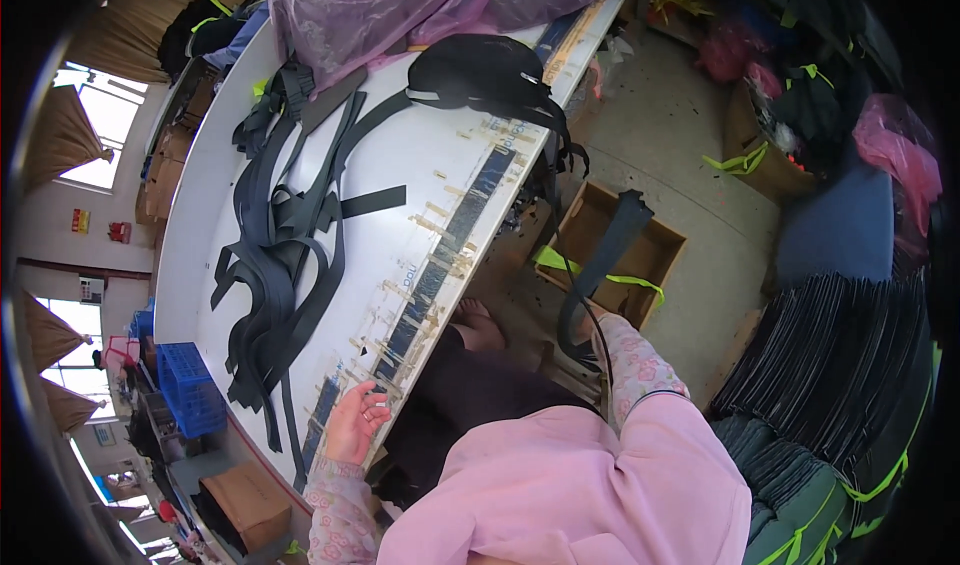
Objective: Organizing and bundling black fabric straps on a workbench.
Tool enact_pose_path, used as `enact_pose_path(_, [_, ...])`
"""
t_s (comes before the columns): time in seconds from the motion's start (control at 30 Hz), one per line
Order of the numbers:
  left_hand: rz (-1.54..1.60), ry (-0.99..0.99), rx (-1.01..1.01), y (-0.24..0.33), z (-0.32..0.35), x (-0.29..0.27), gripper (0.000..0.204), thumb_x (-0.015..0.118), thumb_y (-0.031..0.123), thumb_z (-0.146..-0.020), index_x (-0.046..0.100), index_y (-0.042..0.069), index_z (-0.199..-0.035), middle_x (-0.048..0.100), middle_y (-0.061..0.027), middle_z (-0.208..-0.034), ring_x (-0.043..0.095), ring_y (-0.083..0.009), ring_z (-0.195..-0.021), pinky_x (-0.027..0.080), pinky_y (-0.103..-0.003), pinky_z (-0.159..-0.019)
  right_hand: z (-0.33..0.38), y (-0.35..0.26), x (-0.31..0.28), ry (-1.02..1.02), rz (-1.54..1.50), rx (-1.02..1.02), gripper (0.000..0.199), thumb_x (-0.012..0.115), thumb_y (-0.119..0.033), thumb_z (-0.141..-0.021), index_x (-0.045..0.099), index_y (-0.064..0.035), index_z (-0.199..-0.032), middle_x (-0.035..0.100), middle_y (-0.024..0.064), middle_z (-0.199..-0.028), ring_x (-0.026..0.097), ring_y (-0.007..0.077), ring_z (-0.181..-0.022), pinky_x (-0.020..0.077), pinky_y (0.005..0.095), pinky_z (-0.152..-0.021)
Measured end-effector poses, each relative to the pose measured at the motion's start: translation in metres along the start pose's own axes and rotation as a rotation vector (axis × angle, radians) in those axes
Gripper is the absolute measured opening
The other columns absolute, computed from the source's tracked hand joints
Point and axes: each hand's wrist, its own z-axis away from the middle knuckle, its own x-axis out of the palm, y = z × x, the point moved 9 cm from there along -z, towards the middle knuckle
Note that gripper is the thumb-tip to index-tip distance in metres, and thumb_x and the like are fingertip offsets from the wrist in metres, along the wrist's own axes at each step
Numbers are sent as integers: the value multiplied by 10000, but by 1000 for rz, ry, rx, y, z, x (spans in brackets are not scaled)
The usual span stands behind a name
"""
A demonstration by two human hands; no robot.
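My left hand (pixel 354 423) rests on the near edge of the long white table (pixel 420 145), its fingers loosely curled beside a dark measuring strip (pixel 440 250) with taped marks. It grips nothing. A heap of black webbing straps (pixel 280 255) lies on the table beyond it. My right hand (pixel 593 327) is mostly hidden behind its floral cuff and holds a wide black strap (pixel 612 245). This strap rises from the hand and hangs over an open cardboard box (pixel 655 255) on the floor.
A black bag (pixel 480 70) and purple plastic sheeting (pixel 400 0) lie at the table's far end. A blue crate (pixel 188 390) and a cardboard box (pixel 245 505) sit past the table. Stacks of dark fabric (pixel 840 365) stand at the right.
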Motion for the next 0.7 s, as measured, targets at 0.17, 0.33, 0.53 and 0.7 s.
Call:
enact_pose_path(0.17, [-6, 154, 69, 14, 40, -31, 406, 497, 312, -1029, 516, 1, -1289, 661, -128, -1043, 662, -204, -866, 551, -332, -809, -194, -88, -360, 848, -778, 227, 117, 587, -135, -925, 639, -49, -984, 682, 157, -945, 655, 356, -887, 520, 399, -767])
enact_pose_path(0.33, [40, 150, 76, 6, 31, -31, 389, 498, 294, -1029, 522, -8, -1272, 662, -137, -1038, 665, -215, -859, 562, -357, -803, -313, -236, -491, 694, -341, -310, 440, 661, -291, -895, 546, -70, -1257, 616, 149, -1195, 566, 325, -1149, 441, 438, -962])
enact_pose_path(0.53, [84, 147, 73, -5, 40, -45, 362, 522, 280, -1015, 528, 10, -1256, 665, -147, -1029, 669, -236, -856, 560, -364, -780, -398, -237, -441, 340, 76, 61, 197, 653, -206, -848, 724, -118, -1009, 677, 85, -1098, 656, 277, -1039, 482, 460, -898])
enact_pose_path(0.7, [49, 192, 68, 1, 64, -76, 365, 540, 332, -1004, 542, 51, -1235, 677, -122, -1005, 676, -220, -817, 570, -358, -766, -351, -255, -519, 401, -142, 32, 272, 639, -302, -874, 729, -69, -980, 710, 168, -1025, 691, 334, -958, 555, 430, -805])
